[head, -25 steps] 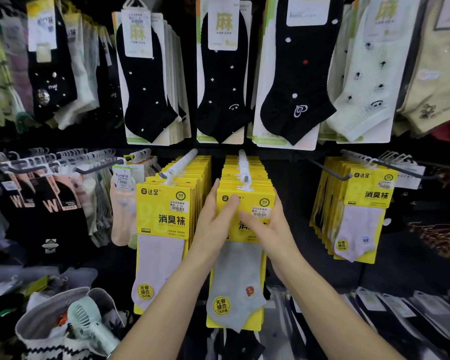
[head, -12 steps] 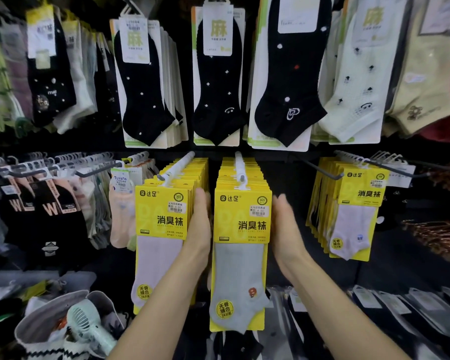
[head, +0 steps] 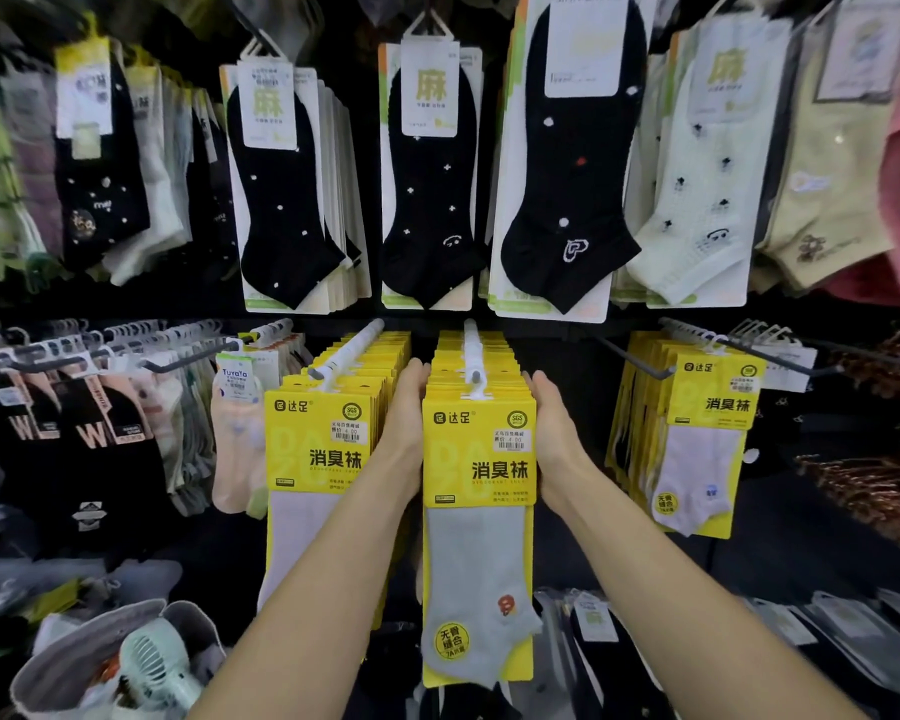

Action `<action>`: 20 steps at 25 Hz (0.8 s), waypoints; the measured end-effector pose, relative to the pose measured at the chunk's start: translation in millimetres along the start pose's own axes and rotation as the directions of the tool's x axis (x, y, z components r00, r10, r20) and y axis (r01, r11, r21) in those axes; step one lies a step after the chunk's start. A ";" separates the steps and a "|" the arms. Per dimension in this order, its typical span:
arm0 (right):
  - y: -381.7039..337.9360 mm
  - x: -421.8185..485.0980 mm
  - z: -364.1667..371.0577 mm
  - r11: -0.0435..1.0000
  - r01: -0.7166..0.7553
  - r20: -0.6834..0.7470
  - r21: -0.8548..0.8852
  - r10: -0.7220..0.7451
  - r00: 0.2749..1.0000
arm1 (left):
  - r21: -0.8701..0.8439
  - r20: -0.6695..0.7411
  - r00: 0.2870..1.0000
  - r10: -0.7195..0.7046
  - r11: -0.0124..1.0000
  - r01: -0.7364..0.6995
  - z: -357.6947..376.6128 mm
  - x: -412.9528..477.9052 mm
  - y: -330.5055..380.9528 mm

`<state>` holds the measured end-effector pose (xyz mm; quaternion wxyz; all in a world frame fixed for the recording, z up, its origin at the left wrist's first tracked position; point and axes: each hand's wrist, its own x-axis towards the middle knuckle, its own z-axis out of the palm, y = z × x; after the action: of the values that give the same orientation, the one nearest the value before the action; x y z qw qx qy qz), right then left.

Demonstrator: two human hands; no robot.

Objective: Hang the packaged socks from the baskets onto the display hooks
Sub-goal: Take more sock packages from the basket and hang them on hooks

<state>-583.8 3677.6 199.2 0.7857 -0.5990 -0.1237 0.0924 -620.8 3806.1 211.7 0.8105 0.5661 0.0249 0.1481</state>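
A full stack of yellow sock packs (head: 478, 459) hangs on the middle white display hook (head: 472, 350); the front pack shows a grey sock. My left hand (head: 409, 413) lies flat against the stack's left side, between it and the neighbouring yellow stack (head: 323, 449) on its own hook (head: 346, 350). On the stack's right side, my right hand (head: 552, 423) presses flat. The two palms clamp the stack between them, and the fingertips reach back along the packs.
Another yellow stack (head: 707, 439) hangs at right, behind a bare black hook (head: 632, 358). Black and pale socks fill the upper row (head: 427, 189). A grey basket (head: 74, 662) with a mint hand fan (head: 152, 662) sits at lower left. Bagged packs (head: 827, 626) lie at lower right.
Both hands left the face of the front pack and slid to the sides of the stack, then further back along it. The view moved closer to the display.
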 end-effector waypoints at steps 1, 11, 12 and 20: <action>1.7 2.9 -4.7 1.000 0.012 0.003 0.001 -0.012 1.000 | -0.008 0.000 1.000 0.002 1.000 -0.002 -0.4 -0.1 0.0; 18.4 -18.4 5.9 0.995 -0.011 -0.012 0.094 0.013 1.000 | -0.022 -0.002 0.995 -0.095 0.995 0.095 -3.0 -21.6 -10.6; 20.3 -21.6 2.8 0.993 -0.003 -0.029 0.118 0.006 1.000 | -0.010 -0.017 0.996 -0.084 0.996 0.084 -5.8 -24.5 -13.4; 61.4 -58.9 -5.3 0.989 -0.020 -0.066 -0.147 0.010 0.998 | -0.018 -0.021 0.997 -0.074 0.997 0.074 -19.9 -53.2 -56.3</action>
<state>-638.0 3671.8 133.7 0.7421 -0.6592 -0.1001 0.0692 -663.7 3792.3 145.8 0.8199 0.5564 0.0533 0.1242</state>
